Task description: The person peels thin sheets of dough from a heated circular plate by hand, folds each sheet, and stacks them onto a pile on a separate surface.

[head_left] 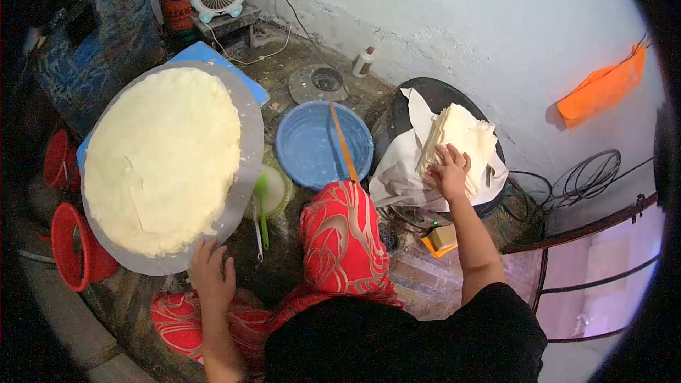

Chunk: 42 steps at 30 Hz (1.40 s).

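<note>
Resting at the frame's right of center, the right hand [452, 172] lies on the folded stack [460, 138], fingers spread, not clenched; the stack sits on white cloth [397, 170]. At lower left, the left hand [212, 273], loosely open, is at the edge of the gray round board [248, 142] bearing the pale sheet [167, 156].

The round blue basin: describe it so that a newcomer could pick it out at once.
Start at the grey disc bearing a pale yellow sheet, then look toward the round black plate. Between them sits the round blue basin, set apart from the red buckets by its colour and the thin brown stick across it.
</note>
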### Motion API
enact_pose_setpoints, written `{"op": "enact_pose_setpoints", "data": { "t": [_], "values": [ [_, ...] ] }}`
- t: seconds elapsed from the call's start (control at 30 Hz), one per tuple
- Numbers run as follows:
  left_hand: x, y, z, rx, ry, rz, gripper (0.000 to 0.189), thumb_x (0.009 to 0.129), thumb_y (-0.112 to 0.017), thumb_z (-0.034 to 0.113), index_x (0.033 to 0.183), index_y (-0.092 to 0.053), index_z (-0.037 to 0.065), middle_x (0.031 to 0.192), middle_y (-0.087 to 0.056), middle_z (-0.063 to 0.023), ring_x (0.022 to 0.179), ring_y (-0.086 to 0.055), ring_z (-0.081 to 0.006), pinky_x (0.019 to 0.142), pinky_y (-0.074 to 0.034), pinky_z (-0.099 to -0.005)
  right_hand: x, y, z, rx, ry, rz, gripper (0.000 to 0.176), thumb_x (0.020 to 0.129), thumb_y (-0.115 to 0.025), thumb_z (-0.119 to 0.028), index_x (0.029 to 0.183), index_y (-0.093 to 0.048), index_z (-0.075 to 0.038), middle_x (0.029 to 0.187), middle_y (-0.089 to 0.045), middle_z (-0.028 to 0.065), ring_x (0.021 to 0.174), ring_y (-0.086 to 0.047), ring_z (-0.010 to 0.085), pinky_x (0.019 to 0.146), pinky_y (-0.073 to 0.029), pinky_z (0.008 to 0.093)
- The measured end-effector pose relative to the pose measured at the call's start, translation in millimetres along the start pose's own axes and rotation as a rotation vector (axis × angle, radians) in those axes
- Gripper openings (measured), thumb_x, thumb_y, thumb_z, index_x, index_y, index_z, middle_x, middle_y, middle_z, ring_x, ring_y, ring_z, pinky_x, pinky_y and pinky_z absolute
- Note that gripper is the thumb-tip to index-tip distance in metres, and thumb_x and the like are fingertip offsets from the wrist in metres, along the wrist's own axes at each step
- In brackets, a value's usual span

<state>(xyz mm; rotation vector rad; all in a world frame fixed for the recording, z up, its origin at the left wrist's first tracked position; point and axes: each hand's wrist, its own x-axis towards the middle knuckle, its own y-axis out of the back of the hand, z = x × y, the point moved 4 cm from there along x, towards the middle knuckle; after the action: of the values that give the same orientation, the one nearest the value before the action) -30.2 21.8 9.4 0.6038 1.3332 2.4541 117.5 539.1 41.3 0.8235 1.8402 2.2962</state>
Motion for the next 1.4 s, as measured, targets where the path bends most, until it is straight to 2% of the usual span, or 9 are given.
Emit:
{"op": "enact_pose_setpoints", "data": {
  "t": [0.17,0.23,0.37,0.43,0.53,0.8,1.13,1.23,1.4],
  "values": [
    [-1,0,0,0.009,0.003,0.011,0.021,0.077,-0.057,0.012,0.096,-0.059,0.003,0.117,-0.050,-0.0146,0.116,-0.040,-0.0366,0.093,-0.032,-0.0482,1,2,1,-0.013,-0.008,-0.017,0.021,0.060,-0.071,-0.023,0.080,-0.068,-0.017,0.123,-0.048,-0.0045,0.120,-0.036,0.0231,0.101,-0.016,0.0475],
    [0,1,1,0.003,-0.003,0.010,0.021,0.077,-0.058,0.012,0.096,-0.059,0.003,0.117,-0.050,-0.0144,0.117,-0.040,-0.0364,0.094,-0.032,-0.0480,1,1,0,-0.052,0.032,0.039,0.011,0.065,-0.068,-0.025,0.071,-0.067,-0.016,0.124,-0.047,-0.0051,0.120,-0.036,0.0235,0.100,-0.015,0.0470],
    [0,0,0,0.005,0.005,-0.015,0.022,0.076,-0.058,0.012,0.096,-0.059,0.003,0.118,-0.050,-0.0137,0.117,-0.040,-0.0355,0.094,-0.032,-0.0473,-1,-5,3,-0.116,0.040,0.042,0.011,0.067,-0.066,-0.024,0.072,-0.064,-0.015,0.124,-0.047,-0.0026,0.119,-0.037,0.0235,0.100,-0.017,0.0460],
    [-1,-1,-3,0.010,-0.012,-0.005,0.022,0.076,-0.058,0.012,0.097,-0.059,0.003,0.118,-0.050,-0.0136,0.117,-0.040,-0.0354,0.094,-0.032,-0.0473,-5,-18,12,-0.278,0.029,0.199,0.007,0.070,-0.060,-0.021,0.075,-0.063,-0.016,0.123,-0.046,-0.0012,0.121,-0.035,0.0229,0.101,-0.017,0.0460],
    [-2,0,-2,0.019,-0.014,-0.001,0.022,0.076,-0.059,0.012,0.096,-0.058,0.004,0.118,-0.050,-0.0135,0.117,-0.040,-0.0353,0.093,-0.032,-0.0473,-9,-16,1,-0.130,0.044,0.112,0.010,0.072,-0.056,-0.021,0.077,-0.063,-0.015,0.125,-0.045,0.0010,0.122,-0.033,0.0222,0.102,-0.017,0.0453],
    [0,-1,-2,0.006,-0.023,-0.014,0.021,0.077,-0.059,0.012,0.096,-0.058,0.004,0.117,-0.050,-0.0135,0.116,-0.040,-0.0361,0.094,-0.033,-0.0473,-9,0,-7,-0.065,0.039,-0.017,0.016,0.067,-0.066,-0.026,0.076,-0.065,-0.013,0.133,-0.037,-0.0011,0.124,-0.029,0.0245,0.101,-0.016,0.0487],
    [1,-2,-3,0.014,-0.022,-0.012,0.021,0.077,-0.058,0.013,0.096,-0.058,0.004,0.118,-0.050,-0.0134,0.117,-0.040,-0.0354,0.096,-0.031,-0.0465,-7,-1,-4,-0.083,0.090,0.042,0.008,0.069,-0.063,-0.022,0.073,-0.062,-0.014,0.128,-0.042,-0.0020,0.121,-0.034,0.0228,0.100,-0.017,0.0466],
    [0,-3,-4,0.019,-0.021,-0.016,0.022,0.076,-0.058,0.013,0.096,-0.058,0.004,0.118,-0.050,-0.0134,0.117,-0.040,-0.0353,0.096,-0.031,-0.0465,-6,-10,1,-0.199,0.039,0.123,0.015,0.070,-0.060,-0.017,0.084,-0.056,-0.013,0.124,-0.045,-0.0022,0.120,-0.036,0.0195,0.100,-0.018,0.0454],
    [-1,1,0,0.012,-0.002,-0.014,0.022,0.075,-0.059,0.012,0.096,-0.058,0.004,0.117,-0.050,-0.0131,0.117,-0.040,-0.0353,0.095,-0.032,-0.0464,-13,-19,-2,-0.124,0.029,0.096,0.013,0.075,-0.054,-0.021,0.083,-0.064,-0.018,0.130,-0.041,-0.0014,0.125,-0.030,0.0217,0.103,-0.015,0.0468]
  ]
}}
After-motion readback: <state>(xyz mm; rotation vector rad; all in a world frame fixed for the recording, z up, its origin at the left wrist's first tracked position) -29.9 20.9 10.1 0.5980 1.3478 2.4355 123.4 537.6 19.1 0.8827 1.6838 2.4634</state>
